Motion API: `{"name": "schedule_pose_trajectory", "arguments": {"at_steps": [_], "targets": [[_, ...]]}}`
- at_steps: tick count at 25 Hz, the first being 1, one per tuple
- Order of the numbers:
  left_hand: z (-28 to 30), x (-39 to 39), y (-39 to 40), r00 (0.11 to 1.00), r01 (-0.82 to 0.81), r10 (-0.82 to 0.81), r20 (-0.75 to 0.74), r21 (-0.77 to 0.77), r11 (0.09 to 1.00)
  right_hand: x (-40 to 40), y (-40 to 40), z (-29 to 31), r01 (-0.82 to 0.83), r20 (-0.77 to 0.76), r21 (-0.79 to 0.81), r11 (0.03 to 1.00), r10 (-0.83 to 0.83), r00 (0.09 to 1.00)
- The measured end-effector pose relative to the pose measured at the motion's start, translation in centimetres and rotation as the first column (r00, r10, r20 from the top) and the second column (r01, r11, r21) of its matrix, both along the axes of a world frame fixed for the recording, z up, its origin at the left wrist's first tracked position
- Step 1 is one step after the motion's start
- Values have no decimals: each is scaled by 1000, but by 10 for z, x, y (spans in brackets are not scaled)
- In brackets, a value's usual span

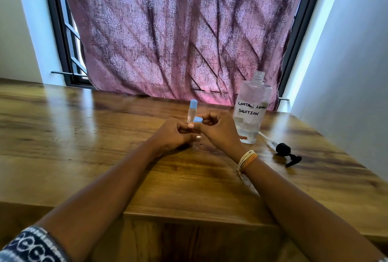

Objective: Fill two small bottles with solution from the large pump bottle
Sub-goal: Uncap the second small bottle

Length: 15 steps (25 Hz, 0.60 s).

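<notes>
Your left hand [172,133] curls round the small bottle [197,139] at table centre while your right hand [218,130] pinches its blue cap [198,120]. Judge the clear plastic light and smooth: grip the body, turn the cap only. Behind stands the second capped bottle [192,110]; the uncapped large bottle [251,110] stands right, near its black pump [285,152] on the glossy wooden table [105,156].
</notes>
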<state>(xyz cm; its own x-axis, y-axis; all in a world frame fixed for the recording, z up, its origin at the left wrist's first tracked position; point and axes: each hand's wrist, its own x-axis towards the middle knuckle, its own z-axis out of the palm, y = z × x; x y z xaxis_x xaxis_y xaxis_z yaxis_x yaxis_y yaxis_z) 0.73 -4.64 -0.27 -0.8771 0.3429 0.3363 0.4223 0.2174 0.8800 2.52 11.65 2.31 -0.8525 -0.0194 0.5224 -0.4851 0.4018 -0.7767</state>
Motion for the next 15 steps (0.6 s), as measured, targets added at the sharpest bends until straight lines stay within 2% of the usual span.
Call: {"name": "schedule_pose_trajectory", "arguments": {"at_steps": [3, 9, 13, 15], "targets": [[-1, 1, 0, 999, 28, -28, -23, 1, 1000, -1, 0, -2, -10, -18, 11, 1000, 10, 1000], [-1, 2, -2, 990, 140, -141, 26, 42, 989, 1, 9, 5, -173, -21, 61, 983, 175, 984], [1, 4, -3, 989, 140, -141, 32, 37, 989, 5, 14, 6, -316, 79, -29, 948, 317, 945], [4, 5, -2, 991, 125, -126, 34, 28, 992, 8, 9, 4, -306, 116, -51, 951, 310, 944]]}}
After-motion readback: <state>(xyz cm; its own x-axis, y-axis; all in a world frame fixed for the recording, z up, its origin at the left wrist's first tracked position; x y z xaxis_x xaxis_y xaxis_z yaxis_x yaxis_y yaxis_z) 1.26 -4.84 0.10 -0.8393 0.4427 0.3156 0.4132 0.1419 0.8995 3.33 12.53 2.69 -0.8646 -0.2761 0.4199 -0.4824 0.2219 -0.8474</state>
